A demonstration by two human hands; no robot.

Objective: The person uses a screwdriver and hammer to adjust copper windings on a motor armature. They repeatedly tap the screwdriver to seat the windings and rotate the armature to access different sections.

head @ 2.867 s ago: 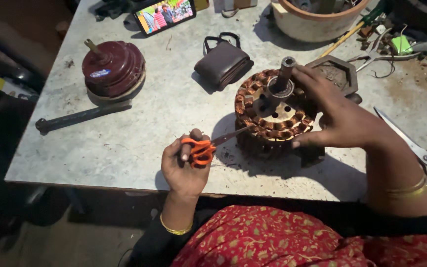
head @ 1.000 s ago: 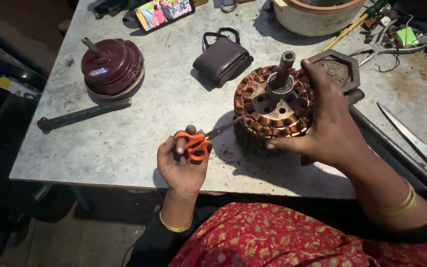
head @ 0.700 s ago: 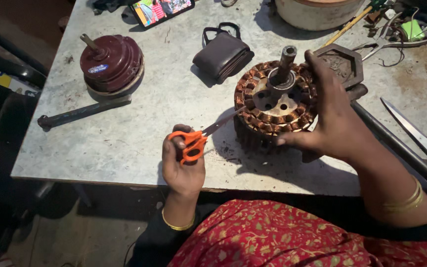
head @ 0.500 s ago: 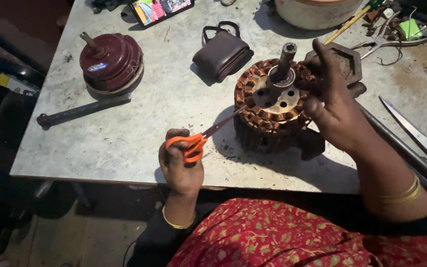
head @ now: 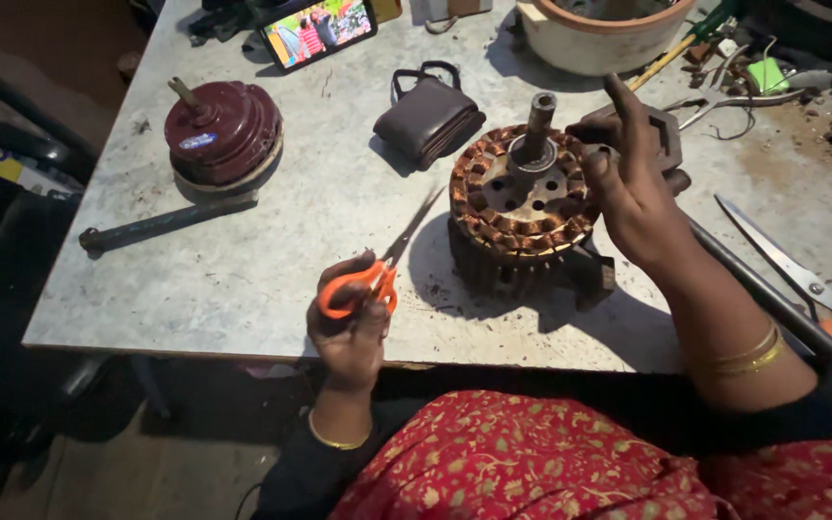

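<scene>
Left hand is gripping the orange-handled scissors, fingers through the loops, blades closed and pointing up and right toward the stator. The stator, a round core ringed with copper windings and a steel shaft rising from its middle, is sitting near the table's front edge on a dark block. Right hand is resting against the stator's far right rim, fingers spread and partly raised, steadying it rather than clenching it (thumb contact is hard to read from here). The scissor tips are lying just short of the windings on the near left side, not touching. Judgement: for a clean cut, the right hand should be pinning the core firmly so it is not rocking on the block, and the blades should be opening only slightly, taking one strand or tie at a time without nicking neighbouring copper. Elsewhere on the grey table: a maroon motor housing, a dark pouch, a metal rod, a second pair of scissors at right.
</scene>
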